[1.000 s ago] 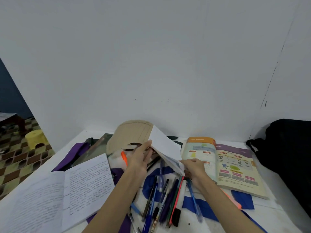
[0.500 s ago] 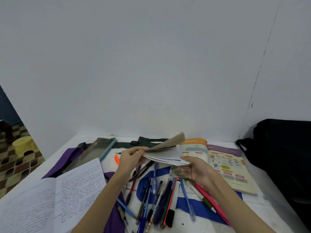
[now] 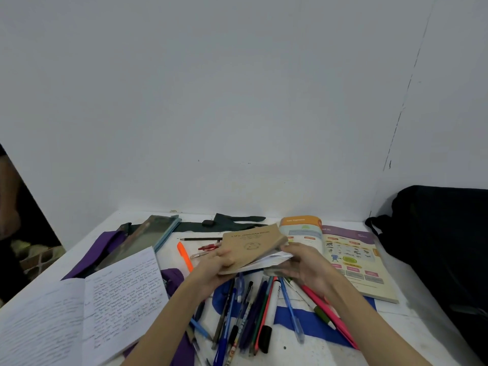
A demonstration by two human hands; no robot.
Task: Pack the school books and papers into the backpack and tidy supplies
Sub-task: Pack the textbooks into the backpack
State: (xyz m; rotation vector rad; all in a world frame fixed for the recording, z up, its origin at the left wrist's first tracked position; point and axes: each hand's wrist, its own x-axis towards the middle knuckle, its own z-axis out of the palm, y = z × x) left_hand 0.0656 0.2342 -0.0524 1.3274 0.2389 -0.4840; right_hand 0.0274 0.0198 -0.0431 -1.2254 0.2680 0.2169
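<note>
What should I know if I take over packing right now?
Left hand and right hand both grip the brown-covered book, now closed, above the pens.
The black backpack sits at the right, against the wall.
The handwritten notebook lies open on the left; the colourful textbook lies open beside the backpack.
Done: only the brown book is in hand.
Left: pack all three books, then tidy the pens and the orange highlighter.
</note>
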